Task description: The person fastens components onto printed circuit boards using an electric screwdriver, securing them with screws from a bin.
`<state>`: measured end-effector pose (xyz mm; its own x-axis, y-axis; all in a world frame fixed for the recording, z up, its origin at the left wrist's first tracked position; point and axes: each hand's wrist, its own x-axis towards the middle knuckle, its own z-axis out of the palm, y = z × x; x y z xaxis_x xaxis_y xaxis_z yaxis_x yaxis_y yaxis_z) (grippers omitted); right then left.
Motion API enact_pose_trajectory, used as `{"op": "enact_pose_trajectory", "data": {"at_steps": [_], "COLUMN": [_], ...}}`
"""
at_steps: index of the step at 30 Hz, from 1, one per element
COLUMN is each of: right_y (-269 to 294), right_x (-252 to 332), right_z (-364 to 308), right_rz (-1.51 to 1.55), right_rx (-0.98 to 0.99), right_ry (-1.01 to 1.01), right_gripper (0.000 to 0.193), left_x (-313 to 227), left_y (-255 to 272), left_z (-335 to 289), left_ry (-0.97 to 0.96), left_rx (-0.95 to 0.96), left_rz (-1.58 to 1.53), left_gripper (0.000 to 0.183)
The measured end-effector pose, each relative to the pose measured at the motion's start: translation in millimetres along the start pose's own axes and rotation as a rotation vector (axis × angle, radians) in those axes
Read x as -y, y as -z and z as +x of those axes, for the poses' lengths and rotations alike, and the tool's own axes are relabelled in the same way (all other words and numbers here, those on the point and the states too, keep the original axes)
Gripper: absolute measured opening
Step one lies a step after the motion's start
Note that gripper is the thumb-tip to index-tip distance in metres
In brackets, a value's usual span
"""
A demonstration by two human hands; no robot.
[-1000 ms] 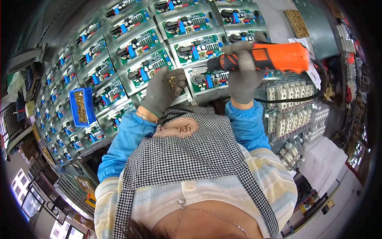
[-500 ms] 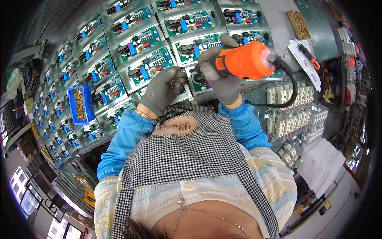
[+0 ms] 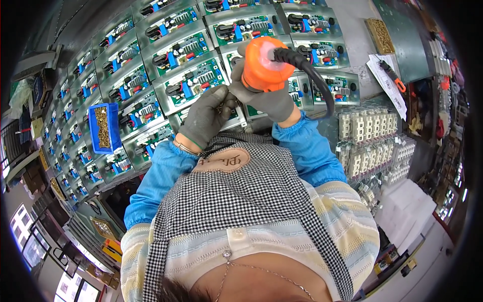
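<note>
In my gloved right hand (image 3: 269,104) is an orange electric screwdriver (image 3: 268,68), its cord end tipped up and its bit end hidden below. My gloved left hand (image 3: 204,118) is curled closed around a few small brass-coloured screws (image 3: 220,107), mostly covered by the fingers. Its thumb and fingertips are close beside the right hand, over a green circuit board in a metal tray near my apron. Just beyond the left hand lies another circuit board (image 3: 193,85) with blue, red and black parts, seated in its metal tray.
Rows of similar boards in trays cover the bench. A blue bin (image 3: 116,128) of screws stands on trays at left. A black cord (image 3: 324,90) loops right of the screwdriver. Farther right are a yellowish box of screws (image 3: 381,35), paper with an orange-handled tool (image 3: 392,74), and white connector blocks (image 3: 372,126).
My right hand has swung the screwdriver leftward and tipped it more upright, bringing it closer to the left hand. The left hand stays nearly in place. A board at right is now uncovered.
</note>
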<state>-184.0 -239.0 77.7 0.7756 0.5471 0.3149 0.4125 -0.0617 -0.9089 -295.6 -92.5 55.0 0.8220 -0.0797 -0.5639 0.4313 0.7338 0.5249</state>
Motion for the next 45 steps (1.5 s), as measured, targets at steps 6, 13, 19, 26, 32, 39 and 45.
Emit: {"op": "enact_pose_trajectory", "data": {"at_steps": [6, 13, 19, 26, 32, 39, 45], "right_y": [32, 71, 62, 59, 59, 69, 46], "right_x": [20, 53, 52, 49, 44, 48, 40], "right_z": [6, 2, -22, -23, -15, -42, -76], "right_rz": [0.388, 0.857, 0.778, 0.758, 0.793, 0.658, 0.550], "right_rx": [0.169, -0.162, -0.456, -0.563, -0.723, -0.706, -0.477], "right_ry": [-0.174, 0.277, 0.116, 0.076, -0.019, 0.016, -0.126], "right_gripper": [0.050, 0.075, 0.071, 0.069, 0.063, 0.062, 0.069], "left_x": [9, 22, 20, 24, 23, 10, 8], "left_y": [0, -6, -17, -12, -9, -7, 6], "left_z": [0, 11, 12, 12, 10, 3, 0], "left_ry": [0.105, 0.206, 0.216, 0.162, 0.095, 0.253, 0.111], "left_rx": [-0.042, 0.028, 0.034, 0.054, 0.095, -0.098, 0.068], "left_rz": [-0.189, -0.299, -0.212, -0.187, -0.058, 0.062, 0.337], "left_gripper": [0.027, 0.031, 0.033, 0.033, 0.032, 0.034, 0.043]}}
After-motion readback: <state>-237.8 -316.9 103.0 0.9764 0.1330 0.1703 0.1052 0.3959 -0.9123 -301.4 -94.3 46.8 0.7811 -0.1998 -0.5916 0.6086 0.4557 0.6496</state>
